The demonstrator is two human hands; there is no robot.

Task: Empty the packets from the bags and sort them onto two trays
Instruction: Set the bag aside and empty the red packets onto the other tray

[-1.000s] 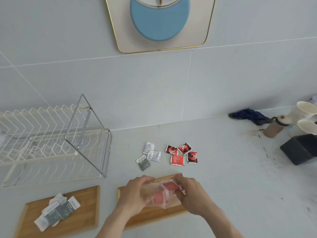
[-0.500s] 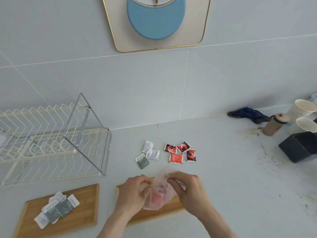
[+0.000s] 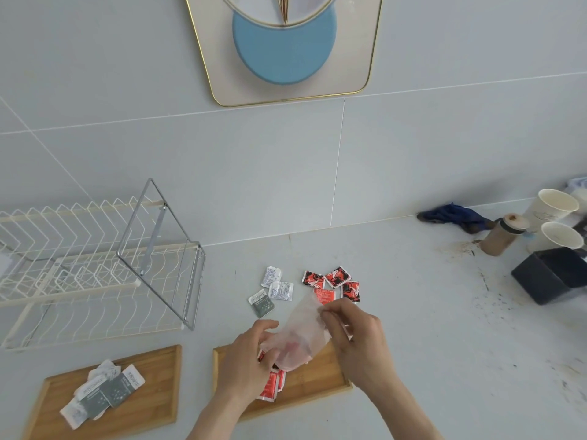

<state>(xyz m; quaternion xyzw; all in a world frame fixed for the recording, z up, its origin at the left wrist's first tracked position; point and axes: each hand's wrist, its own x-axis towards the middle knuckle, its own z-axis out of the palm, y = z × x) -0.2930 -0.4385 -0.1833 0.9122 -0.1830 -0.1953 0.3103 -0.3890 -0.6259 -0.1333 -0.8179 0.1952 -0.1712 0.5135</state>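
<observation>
A thin clear plastic bag [image 3: 301, 335] with red packets inside is tipped mouth-down over the right wooden tray [image 3: 320, 385]. My left hand [image 3: 251, 363] grips its lower end; my right hand [image 3: 355, 338] pinches its upper end. Red packets [image 3: 270, 384] lie on that tray below the bag. The left wooden tray [image 3: 155, 389] holds several white and grey packets [image 3: 104, 392]. Loose on the counter behind the hands lie red packets [image 3: 333, 281] and white and grey packets [image 3: 273, 289].
A white wire dish rack [image 3: 79, 265] with a metal frame stands at the left. At the far right are paper cups [image 3: 552, 208], a brown lidded cup [image 3: 502, 236], a dark box [image 3: 552, 274] and a blue cloth [image 3: 454, 214]. The wall is close behind.
The bag has been turned from level to mouth-down, my right hand lifting its end. Red packets have dropped out onto the right tray.
</observation>
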